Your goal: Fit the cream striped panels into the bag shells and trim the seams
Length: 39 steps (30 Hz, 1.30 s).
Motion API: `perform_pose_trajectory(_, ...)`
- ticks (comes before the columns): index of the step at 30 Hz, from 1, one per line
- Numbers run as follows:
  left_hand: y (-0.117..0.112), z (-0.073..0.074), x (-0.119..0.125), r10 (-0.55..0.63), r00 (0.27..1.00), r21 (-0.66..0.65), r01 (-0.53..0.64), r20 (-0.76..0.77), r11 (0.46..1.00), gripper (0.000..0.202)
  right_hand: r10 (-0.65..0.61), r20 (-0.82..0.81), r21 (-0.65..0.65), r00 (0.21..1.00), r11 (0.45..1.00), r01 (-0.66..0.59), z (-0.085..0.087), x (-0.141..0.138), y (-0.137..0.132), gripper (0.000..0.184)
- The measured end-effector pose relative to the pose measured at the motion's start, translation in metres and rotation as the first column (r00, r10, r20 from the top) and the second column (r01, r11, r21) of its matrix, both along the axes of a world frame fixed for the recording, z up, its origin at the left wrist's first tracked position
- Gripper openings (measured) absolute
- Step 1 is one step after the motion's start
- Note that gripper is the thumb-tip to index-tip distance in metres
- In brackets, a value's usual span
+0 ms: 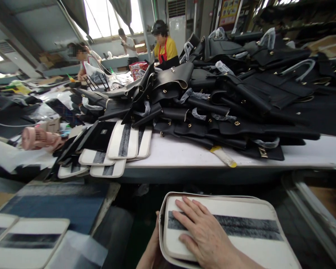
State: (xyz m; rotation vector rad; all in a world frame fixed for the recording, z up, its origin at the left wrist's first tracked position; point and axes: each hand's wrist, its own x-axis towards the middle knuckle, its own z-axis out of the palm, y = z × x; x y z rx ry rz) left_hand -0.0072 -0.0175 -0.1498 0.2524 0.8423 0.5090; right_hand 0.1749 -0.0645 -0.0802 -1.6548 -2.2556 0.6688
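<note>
Nearest: one white striped piece (246,226), directly beneath the right hand (203,228) at the bottom of my view. Long axis runs left to right, dropping slightly rightward, as does its dark stripe. The right hand lies flat on its left half, fingers extended, gripping nothing that I can see. The left hand (152,241) is at the short left end, nearer that rim than the right; its fingers pass behind the edge, so I cannot tell whether they grip.

Hidden: the piece's underside and whatever supports it. Cut off: its lower edge, by the bottom of my frame. Hard to make out: the dark space behind it.

Lower left: two white panels (30,239), similarly striped, partly out of frame, and a translucent sheet (78,250), beside a blue board (56,201).

Beyond: the table (170,149), with overlapping striped panels (123,140), a pink fan (35,138) and heaped black bags (226,101), too tangled for me to count.

Farthest: co-workers (169,46), small and partly screened.
</note>
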Motion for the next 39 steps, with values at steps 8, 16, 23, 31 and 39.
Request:
perform_pose_trajectory(8,-0.013,-0.006,-0.003,0.069,0.995,-0.014,-0.068,0.075,0.998,0.070,-0.007,-0.036,0.017,0.999,1.000,0.007,-0.003,0.001,0.000,0.059)
perform_pose_trajectory(16,0.003,0.019,-0.007,0.077,0.980,0.218,-0.036,-0.186,0.975,0.071,-0.018,-0.062,0.040,0.998,0.999,0.020,-0.004,0.003,0.002,0.058)
perform_pose_trajectory(23,0.016,0.048,-0.013,-0.043,0.923,0.392,0.204,-0.383,0.897,0.056,-0.019,-0.085,0.036,0.996,0.999,0.022,-0.005,0.005,0.003,0.060)
perform_pose_trajectory(31,0.020,0.064,-0.015,-0.068,0.832,0.376,0.319,-0.550,0.870,0.064,-0.044,-0.164,0.046,0.985,0.998,0.052,-0.009,0.004,-0.003,0.051)
perform_pose_trajectory(39,0.023,0.064,-0.015,-0.126,0.817,0.370,0.385,-0.563,0.845,0.058,-0.040,-0.174,0.020,0.984,0.999,0.045,-0.008,0.004,-0.003,0.048)
